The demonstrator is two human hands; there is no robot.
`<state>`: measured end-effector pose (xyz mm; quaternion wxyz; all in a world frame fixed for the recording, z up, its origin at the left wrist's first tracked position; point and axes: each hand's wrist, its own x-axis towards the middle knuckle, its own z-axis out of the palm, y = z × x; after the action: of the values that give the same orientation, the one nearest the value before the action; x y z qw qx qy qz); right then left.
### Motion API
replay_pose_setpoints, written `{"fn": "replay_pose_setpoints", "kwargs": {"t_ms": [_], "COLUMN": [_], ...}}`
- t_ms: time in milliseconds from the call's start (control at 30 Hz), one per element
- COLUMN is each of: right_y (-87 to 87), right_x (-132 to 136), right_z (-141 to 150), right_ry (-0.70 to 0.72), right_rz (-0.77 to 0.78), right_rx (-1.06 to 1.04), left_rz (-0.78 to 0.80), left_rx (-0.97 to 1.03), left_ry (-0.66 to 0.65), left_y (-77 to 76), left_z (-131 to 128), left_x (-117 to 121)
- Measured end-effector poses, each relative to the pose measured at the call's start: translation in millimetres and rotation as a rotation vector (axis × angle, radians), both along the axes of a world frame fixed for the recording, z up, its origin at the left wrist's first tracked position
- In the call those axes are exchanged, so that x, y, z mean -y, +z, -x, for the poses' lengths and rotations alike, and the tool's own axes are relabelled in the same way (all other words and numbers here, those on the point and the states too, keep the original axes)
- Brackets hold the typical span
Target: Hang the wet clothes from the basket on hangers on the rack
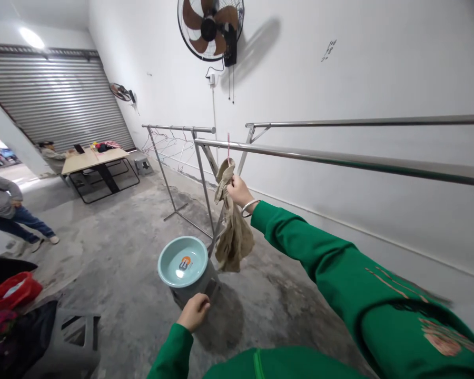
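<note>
A khaki garment point(234, 231) hangs by a pink hanger point(228, 145) from the near end of a metal rail. My right hand point(239, 190), reaching out in a green sleeve with a bangle at the wrist, is closed on the garment's upper part just below the rail. Lower down, my left hand point(195, 311) is loosely closed, its fingers curled, and I see nothing in it. Just beyond that hand is a pale blue basin point(166, 263) with an orange and dark label inside. It rests on a grey stool point(211, 284), mostly hidden.
A smaller rack point(177, 128) with several wire hangers stands behind. Against the wall runs a second rail point(359, 122). At left are a grey stool point(79, 337), a red bag point(29, 289), a standing person point(2, 197) and a table point(90, 160) with someone seated. A fan point(208, 29) hangs above.
</note>
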<state>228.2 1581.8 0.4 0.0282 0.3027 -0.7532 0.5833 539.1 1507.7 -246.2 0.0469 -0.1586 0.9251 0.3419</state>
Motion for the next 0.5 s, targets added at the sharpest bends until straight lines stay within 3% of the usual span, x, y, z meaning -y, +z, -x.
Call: {"fn": "replay_pose_setpoints", "kwargs": {"t_ms": [200,367,500], "right_y": [-2.4,5.7,2.5], "right_x": [15,32,41], "right_z": [2,9,4], "right_ry": [-0.092,-0.137,-0.160], "right_rz": [-0.013,-0.037,-0.061], "right_rx": [0.010,0.039,0.085], "left_rz": [0.004,0.018,0.017], "left_rx": [0.017,0.038,0.051], "left_ry": [0.025,-0.001,-0.033], "left_y": [-0.8,1.3,1.0], "left_z": [-8,1,8], "left_x": [-3,-5,-10]}}
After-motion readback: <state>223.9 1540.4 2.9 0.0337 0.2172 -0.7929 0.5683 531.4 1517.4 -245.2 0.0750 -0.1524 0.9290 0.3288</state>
